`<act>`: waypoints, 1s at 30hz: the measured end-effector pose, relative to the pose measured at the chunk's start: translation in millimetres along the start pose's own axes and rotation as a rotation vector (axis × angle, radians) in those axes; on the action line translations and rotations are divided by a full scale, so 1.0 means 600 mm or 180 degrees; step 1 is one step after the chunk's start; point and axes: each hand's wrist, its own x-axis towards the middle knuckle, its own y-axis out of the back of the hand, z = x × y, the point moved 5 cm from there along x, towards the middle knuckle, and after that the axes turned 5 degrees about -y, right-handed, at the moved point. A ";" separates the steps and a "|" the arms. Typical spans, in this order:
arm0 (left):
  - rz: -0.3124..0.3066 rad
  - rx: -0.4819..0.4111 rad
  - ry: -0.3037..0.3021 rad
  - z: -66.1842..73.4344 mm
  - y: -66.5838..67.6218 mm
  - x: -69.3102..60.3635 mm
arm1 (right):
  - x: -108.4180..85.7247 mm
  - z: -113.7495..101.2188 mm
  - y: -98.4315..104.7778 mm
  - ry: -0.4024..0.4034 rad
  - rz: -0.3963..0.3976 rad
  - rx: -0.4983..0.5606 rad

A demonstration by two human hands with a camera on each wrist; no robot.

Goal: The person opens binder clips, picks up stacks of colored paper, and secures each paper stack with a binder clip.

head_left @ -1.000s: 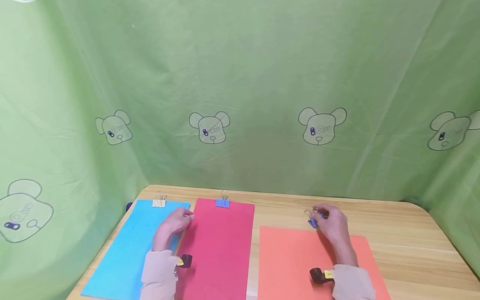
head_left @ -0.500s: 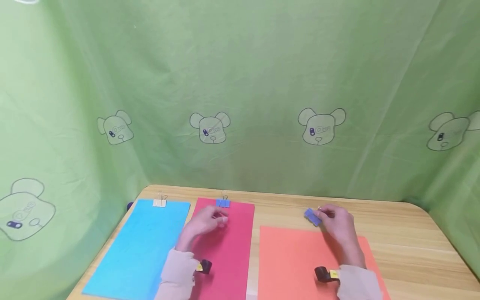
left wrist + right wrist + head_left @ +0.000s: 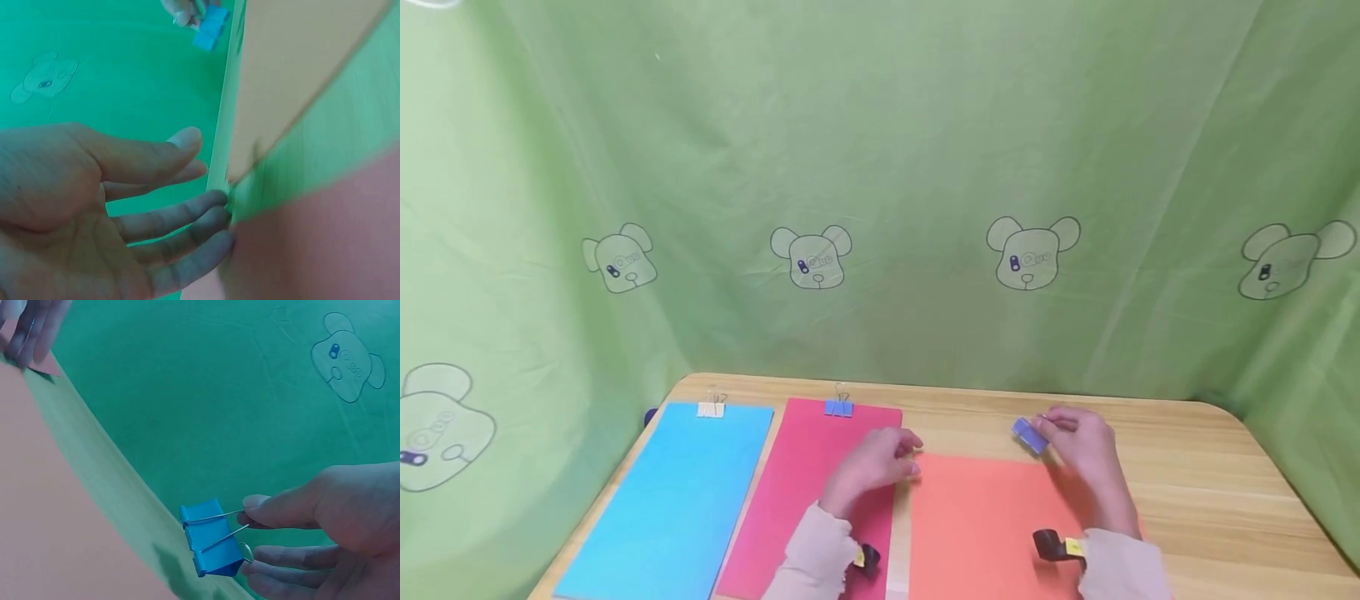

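My right hand (image 3: 1081, 442) pinches a blue binder clip (image 3: 1030, 435) by its wire handles, just beyond the far edge of the orange sheet (image 3: 977, 525). The right wrist view shows the clip (image 3: 214, 540) raised off the table, thumb and fingers at its silver wires. My left hand (image 3: 876, 458) holds nothing and hovers between the red sheet (image 3: 805, 492) and the orange one. In the left wrist view its fingers (image 3: 187, 212) are loosely bent and spread from the thumb.
At the left lies a blue sheet (image 3: 670, 492) with a white binder clip (image 3: 711, 409) on its far edge. Another blue binder clip (image 3: 838, 408) sits on the red sheet's far edge. Behind the wooden table (image 3: 1217, 483) hangs a green curtain (image 3: 917, 183).
My left hand has moved right, from the gap between the blue and red sheets to the orange sheet's corner. The clip in my right hand has turned, its broad blue side now showing.
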 end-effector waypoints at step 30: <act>0.0030 0.1167 0.0219 0.041 -0.044 0.021 | -0.028 -0.008 0.065 -0.0061 -0.0170 -0.0147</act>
